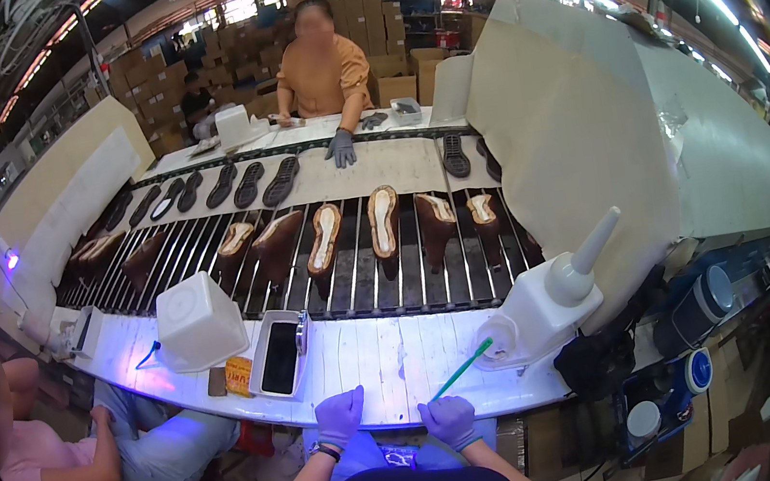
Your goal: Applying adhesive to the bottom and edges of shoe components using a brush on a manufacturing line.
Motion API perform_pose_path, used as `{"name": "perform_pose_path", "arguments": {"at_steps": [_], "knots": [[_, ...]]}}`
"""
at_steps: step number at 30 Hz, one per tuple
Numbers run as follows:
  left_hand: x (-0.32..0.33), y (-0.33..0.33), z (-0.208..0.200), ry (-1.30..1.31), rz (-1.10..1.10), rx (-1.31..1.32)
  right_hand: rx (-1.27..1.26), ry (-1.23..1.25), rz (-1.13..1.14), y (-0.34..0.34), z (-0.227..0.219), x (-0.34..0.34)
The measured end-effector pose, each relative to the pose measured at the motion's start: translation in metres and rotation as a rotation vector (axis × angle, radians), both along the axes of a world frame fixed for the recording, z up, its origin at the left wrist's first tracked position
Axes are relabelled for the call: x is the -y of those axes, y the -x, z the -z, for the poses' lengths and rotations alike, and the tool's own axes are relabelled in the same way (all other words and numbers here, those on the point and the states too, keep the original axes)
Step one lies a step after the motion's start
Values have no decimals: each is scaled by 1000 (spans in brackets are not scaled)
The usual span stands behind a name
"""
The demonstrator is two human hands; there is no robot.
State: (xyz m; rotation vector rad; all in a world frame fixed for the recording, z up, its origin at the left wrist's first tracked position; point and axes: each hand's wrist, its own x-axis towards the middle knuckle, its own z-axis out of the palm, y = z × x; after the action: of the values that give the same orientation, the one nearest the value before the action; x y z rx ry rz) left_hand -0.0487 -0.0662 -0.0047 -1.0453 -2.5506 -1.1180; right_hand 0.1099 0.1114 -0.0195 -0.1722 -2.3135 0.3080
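Note:
Both of my hands wear purple gloves at the near edge of the white table. My left hand (340,416) is curled into a fist, with nothing showing in it. To its right, my right hand (450,421) is closed around the lower end of a thin green stick (462,369). The stick's upper end leans into the round opening of a white plastic container (495,339), so its tip is hidden. Beyond my hands, brown shoe uppers (324,239) with pale undersides lie sole-up on a rack of metal rods (352,264).
Dark shoe soles (281,182) line a pale belt behind the rack. A co-worker's gloved hand (341,149) reaches over it. On the table stand a white box-shaped container (200,321), a tray with a dark insert (278,355) and a nozzled white bottle (557,291). Someone sits at left (62,448).

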Motion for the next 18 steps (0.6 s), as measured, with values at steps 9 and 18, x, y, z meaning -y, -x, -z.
{"name": "perform_pose_path", "arguments": {"at_steps": [9, 18], "knots": [[-4, 0, -9, 98, 12, 61, 72, 75, -42, -4, -4, -1], [-43, -12, -90, -226, 536, 1092, 139, 112, -61, -6, -7, 1]]}}
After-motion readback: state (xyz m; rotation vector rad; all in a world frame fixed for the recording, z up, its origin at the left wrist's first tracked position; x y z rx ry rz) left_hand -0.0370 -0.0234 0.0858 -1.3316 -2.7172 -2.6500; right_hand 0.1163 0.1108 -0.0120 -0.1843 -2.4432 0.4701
